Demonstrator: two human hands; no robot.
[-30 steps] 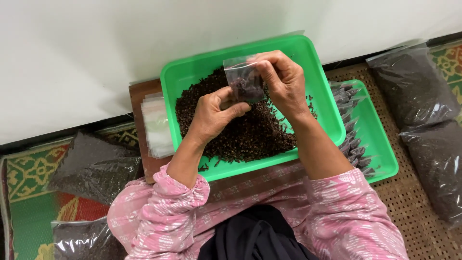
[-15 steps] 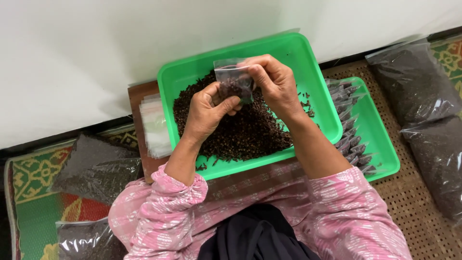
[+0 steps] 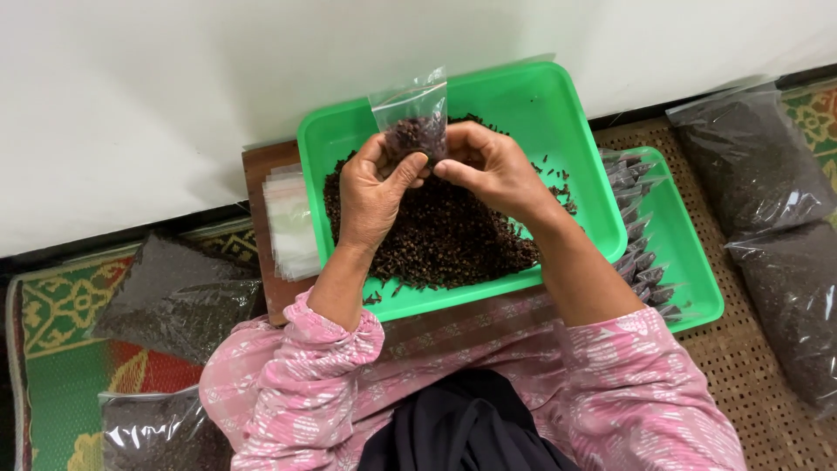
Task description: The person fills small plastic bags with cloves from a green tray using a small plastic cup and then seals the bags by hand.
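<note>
Two hands, left (image 3: 370, 196) and right (image 3: 493, 170), both pinching one small clear bag (image 3: 414, 118) part-filled with dark bits; two green trays, a big one (image 3: 540, 113) and a smaller one (image 3: 689, 262); one heap of dark bits (image 3: 445, 235); one stack of empty clear bags (image 3: 290, 222); one row of filled small bags (image 3: 641, 240), too overlapped to count; four large dark sacks: two right (image 3: 754, 161) (image 3: 789, 301), two left (image 3: 174, 296) (image 3: 153, 432).

Both forearms reach forward from pink patterned sleeves, wrists angled inward so the hands meet. The left hand (image 3: 373, 196) is closed in a pinch, thumb pointing right. The right hand (image 3: 490, 167) curls opposite, fingertips nearly touching the left thumb.
</note>
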